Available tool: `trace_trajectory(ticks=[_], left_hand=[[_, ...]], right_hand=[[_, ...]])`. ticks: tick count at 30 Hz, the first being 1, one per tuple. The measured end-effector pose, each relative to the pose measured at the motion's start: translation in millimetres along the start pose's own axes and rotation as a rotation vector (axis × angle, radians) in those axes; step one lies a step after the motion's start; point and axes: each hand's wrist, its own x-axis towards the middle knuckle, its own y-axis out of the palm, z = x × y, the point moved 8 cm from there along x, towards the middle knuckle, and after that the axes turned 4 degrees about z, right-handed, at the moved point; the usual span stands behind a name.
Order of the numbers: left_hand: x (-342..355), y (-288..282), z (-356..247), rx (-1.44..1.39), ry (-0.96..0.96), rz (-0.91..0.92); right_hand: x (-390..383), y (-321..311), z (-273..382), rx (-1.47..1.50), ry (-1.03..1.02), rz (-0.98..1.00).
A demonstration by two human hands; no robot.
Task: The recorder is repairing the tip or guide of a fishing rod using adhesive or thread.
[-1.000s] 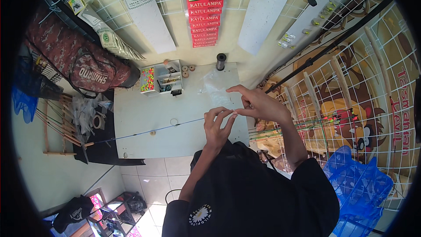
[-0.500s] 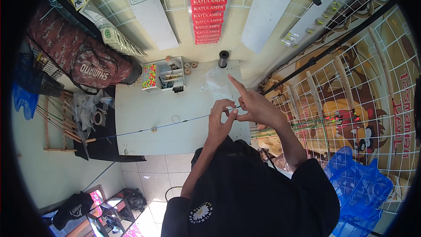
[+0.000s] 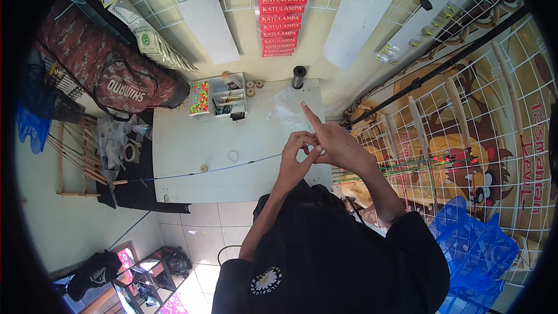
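Note:
A thin blue fishing rod (image 3: 224, 170) with a wooden handle (image 3: 120, 182) slants over the table, its handle end past the table's left edge. My left hand (image 3: 295, 164) is closed around the rod's slim end, thumb and fingers pinched together. Touching it, my right hand (image 3: 342, 146) has its thumb and lower fingers pressed in at the rod's end, while the index finger points up and away. The fingers hide the very tip and anything small between them. A small wooden ring (image 3: 204, 168) lies by the rod, and a thin loop of line (image 3: 233, 156) rests beyond it.
On the white table (image 3: 180, 139), a divided box (image 3: 219, 111) of coloured beads stands at the back left. A dark spool (image 3: 299, 77) and clear plastic bag (image 3: 290, 110) sit at the back. A wire rack (image 3: 430, 139) with rods rises at right; a camouflage bag (image 3: 110, 75) hangs left.
My right hand has come in slightly against the left, covering the dark bit of rod that showed between them. The view has shifted a little. The rod stays held.

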Motion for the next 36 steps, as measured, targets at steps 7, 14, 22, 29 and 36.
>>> trace_trajectory(ticks=[7,14,22,29,36], left_hand=[[0.2,0.2,3.4,-0.011,-0.025,0.009],[-3.6,-4.1,18.7,-0.078,-0.145,-0.019],[-4.7,-2.8,29.1,-0.163,-0.205,-0.048],[-4.8,-1.7,18.4,-0.094,-0.160,-0.031],[-5.2,-1.0,20.2,-0.106,-0.214,-0.012]], right_hand=[[-2.3,-0.7,-0.6,0.009,-0.003,-0.005],[-6.9,-8.3,-4.9,0.210,0.124,0.117],[-10.9,-11.3,-5.9,0.308,0.065,0.094],[-13.3,-15.1,-10.0,0.386,0.099,0.098],[-12.3,-14.3,-6.0,0.340,0.014,0.078]])
